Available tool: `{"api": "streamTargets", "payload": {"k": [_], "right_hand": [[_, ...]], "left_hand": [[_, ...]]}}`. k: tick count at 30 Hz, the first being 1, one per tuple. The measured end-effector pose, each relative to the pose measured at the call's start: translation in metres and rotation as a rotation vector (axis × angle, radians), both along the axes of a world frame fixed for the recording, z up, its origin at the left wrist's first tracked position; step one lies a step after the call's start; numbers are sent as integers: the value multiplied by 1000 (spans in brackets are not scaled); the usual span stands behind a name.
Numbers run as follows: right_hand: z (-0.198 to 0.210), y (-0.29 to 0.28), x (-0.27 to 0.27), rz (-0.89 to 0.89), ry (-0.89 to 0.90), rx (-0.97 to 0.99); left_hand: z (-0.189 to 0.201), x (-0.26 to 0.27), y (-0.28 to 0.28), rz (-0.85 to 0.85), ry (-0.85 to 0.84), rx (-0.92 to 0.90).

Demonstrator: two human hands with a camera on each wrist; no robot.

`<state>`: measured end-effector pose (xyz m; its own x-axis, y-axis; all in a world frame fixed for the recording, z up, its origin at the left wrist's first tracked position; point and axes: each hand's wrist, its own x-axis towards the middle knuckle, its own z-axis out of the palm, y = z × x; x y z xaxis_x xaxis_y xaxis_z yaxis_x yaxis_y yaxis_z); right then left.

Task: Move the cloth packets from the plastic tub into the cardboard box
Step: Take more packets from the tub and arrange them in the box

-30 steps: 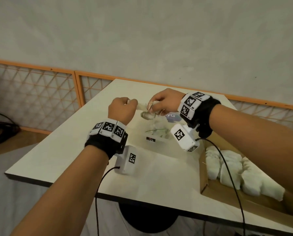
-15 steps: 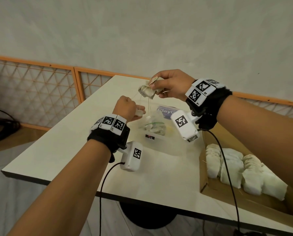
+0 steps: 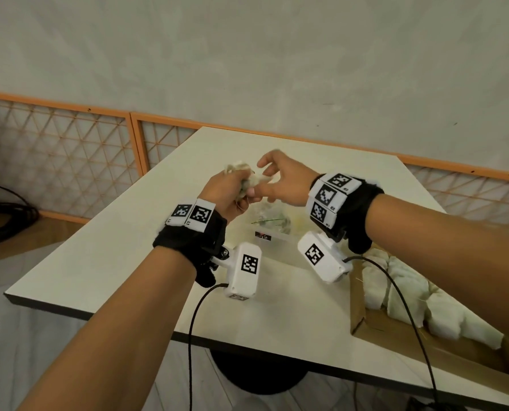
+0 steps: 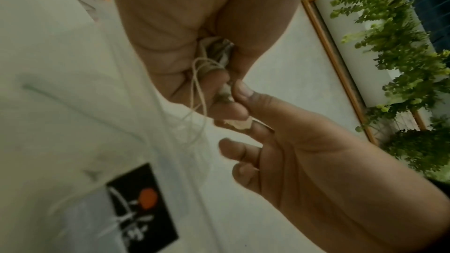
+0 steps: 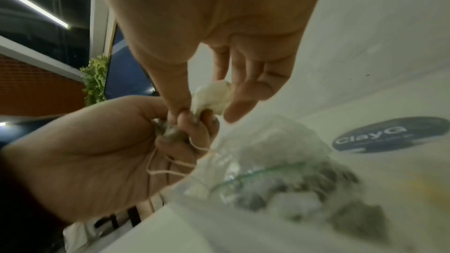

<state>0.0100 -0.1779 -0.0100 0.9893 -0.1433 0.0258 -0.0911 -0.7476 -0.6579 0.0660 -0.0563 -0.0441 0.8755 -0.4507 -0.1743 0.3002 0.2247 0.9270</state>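
Note:
Both hands meet above the clear plastic tub point(image 3: 265, 236). My left hand point(image 3: 235, 188) grips a greyish cloth packet point(image 5: 170, 132), and thin strings point(image 4: 199, 84) hang from the fist. My right hand point(image 3: 265, 188) pinches a white cloth packet point(image 5: 214, 97) between thumb and fingers, right against the left hand's fingers; the other fingers are spread. Inside the tub lies a clear plastic bag point(image 5: 280, 170) with grey packets. The cardboard box point(image 3: 362, 318) at the right holds several white packets point(image 3: 410, 295).
The pale table point(image 3: 114, 262) has bare room to the left and in front of the tub. The box stands at the table's near right corner. Wrist-camera cables point(image 3: 194, 321) hang from both wrists. An orange-framed lattice fence point(image 3: 69, 149) runs behind the table.
Half a second ago my right hand held a packet high, with strings stretched down to the left hand. Now the left hand has risen and the two hands have come together above the tub.

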Motion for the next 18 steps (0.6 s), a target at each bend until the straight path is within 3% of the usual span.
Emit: {"api": "streamTargets", "payload": {"k": [3,10,15,18], "right_hand": [[-8,-6,-10,99,179,11],[4,-53,-37,94,335,-530],[-5,-62,-50,96,341,-537],[-2,-61,-50,60,291,-533]], "left_hand": [[-3,3,4,52,10,-46],[-4,10,19,72,26,-147],[19,4,22,102,67,-416],[33,-9,16,39,34,-439]]}}
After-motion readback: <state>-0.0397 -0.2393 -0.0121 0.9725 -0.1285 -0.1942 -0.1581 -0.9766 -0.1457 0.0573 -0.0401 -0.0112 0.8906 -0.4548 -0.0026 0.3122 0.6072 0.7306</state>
